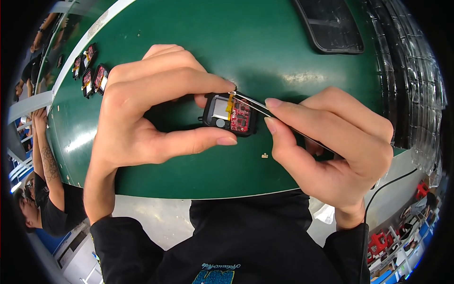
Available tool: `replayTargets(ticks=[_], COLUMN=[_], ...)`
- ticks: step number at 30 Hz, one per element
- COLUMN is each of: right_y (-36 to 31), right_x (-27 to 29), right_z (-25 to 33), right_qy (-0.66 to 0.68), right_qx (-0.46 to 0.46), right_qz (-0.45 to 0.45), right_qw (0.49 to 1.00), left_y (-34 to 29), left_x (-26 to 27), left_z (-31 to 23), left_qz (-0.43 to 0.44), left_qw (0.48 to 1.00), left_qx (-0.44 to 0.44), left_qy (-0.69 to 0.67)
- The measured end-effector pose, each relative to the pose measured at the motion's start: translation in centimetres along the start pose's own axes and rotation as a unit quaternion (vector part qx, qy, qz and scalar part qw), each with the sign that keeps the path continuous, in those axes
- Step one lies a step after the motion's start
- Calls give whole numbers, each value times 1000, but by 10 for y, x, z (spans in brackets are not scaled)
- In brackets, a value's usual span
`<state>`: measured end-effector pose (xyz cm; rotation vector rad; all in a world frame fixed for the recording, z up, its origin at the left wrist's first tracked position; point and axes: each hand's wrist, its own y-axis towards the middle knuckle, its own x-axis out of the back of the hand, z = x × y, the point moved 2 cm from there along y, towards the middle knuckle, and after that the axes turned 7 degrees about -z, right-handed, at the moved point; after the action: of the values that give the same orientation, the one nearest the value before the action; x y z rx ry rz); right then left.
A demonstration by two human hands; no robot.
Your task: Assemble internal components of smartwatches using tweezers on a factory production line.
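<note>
Between the thumb and fingers of my left hand (146,104) is a small black plastic case (206,113) without a lid. Inside it a silver battery (221,108) lies beside a red circuit board (240,117), with yellow tape (230,107) between them. A round grey disc (220,123) sits below the battery. My right hand (331,137) pinches metal tweezers (257,106) between thumb and index finger. Their tips reach the case's upper edge by the yellow tape, close to my left index fingertip. What the tips grip, if anything, is too small to tell.
Several similar open cases (87,81) lie at the left on the green table (227,175). A tiny beige piece (265,155) lies near the front edge. A black tray (331,28) is at the far right, beside clear plastic packaging (395,71). Another person (52,189) works at the left.
</note>
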<state>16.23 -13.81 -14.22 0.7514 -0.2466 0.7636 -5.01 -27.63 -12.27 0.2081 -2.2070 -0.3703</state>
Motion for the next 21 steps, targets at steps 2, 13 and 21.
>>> replayTargets(ticks=[2, 13, 21], right_y=[0, 6, 6], right_x=[-1, 5, 3], right_z=[0, 1, -1], right_qy=[0, 50, 51], right_qx=[8, -54, -52], right_qz=[1, 61, 74], right_qw=[1000, 995, 995], left_y=[0, 0, -1], left_x=[1, 6, 7], left_z=[0, 14, 13], left_qz=[3, 44, 61], left_qw=[1000, 997, 997], left_qx=[0, -16, -10], left_qy=[-2, -61, -40])
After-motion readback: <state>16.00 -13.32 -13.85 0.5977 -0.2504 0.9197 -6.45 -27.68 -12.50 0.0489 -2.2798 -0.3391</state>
